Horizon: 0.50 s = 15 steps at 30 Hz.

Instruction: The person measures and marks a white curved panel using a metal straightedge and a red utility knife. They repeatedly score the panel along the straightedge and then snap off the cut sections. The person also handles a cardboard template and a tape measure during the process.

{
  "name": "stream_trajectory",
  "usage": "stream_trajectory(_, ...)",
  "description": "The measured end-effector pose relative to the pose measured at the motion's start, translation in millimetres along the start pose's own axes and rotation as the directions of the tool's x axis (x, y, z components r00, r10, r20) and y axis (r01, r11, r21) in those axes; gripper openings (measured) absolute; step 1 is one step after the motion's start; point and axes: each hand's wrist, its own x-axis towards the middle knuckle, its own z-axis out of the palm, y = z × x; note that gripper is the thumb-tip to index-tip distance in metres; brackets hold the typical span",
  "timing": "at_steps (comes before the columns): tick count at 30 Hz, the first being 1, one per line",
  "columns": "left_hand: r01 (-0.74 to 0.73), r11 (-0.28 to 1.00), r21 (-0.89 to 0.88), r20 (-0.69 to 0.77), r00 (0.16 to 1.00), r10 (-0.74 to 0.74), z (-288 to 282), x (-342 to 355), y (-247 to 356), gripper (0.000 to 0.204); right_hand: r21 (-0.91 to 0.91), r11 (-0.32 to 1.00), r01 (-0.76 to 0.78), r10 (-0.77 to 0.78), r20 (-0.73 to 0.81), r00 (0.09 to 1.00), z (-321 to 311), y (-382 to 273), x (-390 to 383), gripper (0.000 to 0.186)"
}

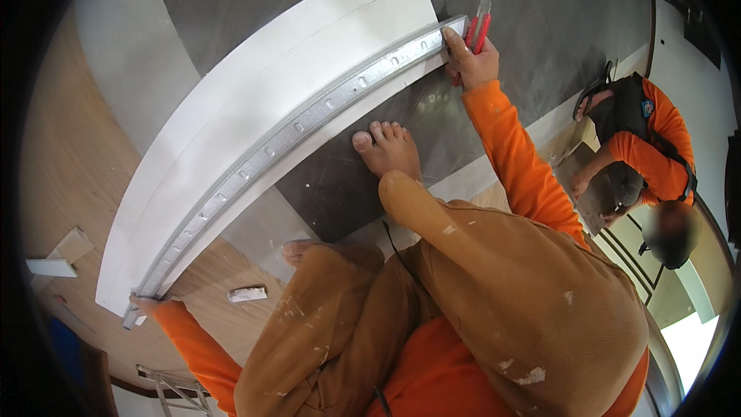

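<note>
A long white board (231, 123), likely plasterboard, lies across the floor in front of me. Along its near side rests a galvanized metal channel (287, 133) with a row of oval slots; the fisheye bends it into a curve. My left hand (154, 306) is closed around the channel's near-left end, at the board's corner. At the far-right end my right hand (475, 66) is closed, its thumb on the channel, with a red utility knife (479, 27) in its grip. The knife's blade end points up, away from me. Faint lines run along the board's surface.
My bare foot (390, 147) stands close to the board's near edge. A small white offcut (247, 293) lies on the wood-look floor, with more scraps (52, 267) at left. A co-worker in orange (656, 139) bends over at right. A ladder (174, 390) stands lower left.
</note>
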Motion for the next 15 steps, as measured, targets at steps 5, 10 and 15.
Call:
stream_trajectory(5, -0.059, 0.998, 0.02, -0.067, 0.996, 0.06, 6.7, -7.4, 2.2, 0.1, 0.028, 1.0, 0.007, -0.007, 0.011, 1.0, 2.3, -3.6, -5.5, 0.032)
stream_trajectory(10, -0.067, 0.997, 0.029, -0.068, 0.995, 0.069, 4.9, -10.4, 1.1, 0.098, 0.057, 0.998, 0.018, -0.019, 0.031, 0.999, 2.4, 0.4, -2.5, 0.032)
stream_trajectory(15, -0.051, 0.998, 0.033, -0.072, 0.996, 0.053, 13.9, -34.6, 14.1, 0.096, -0.001, 0.999, 0.041, -0.041, 0.048, 0.998, 1.0, 3.2, -2.9, 0.034)
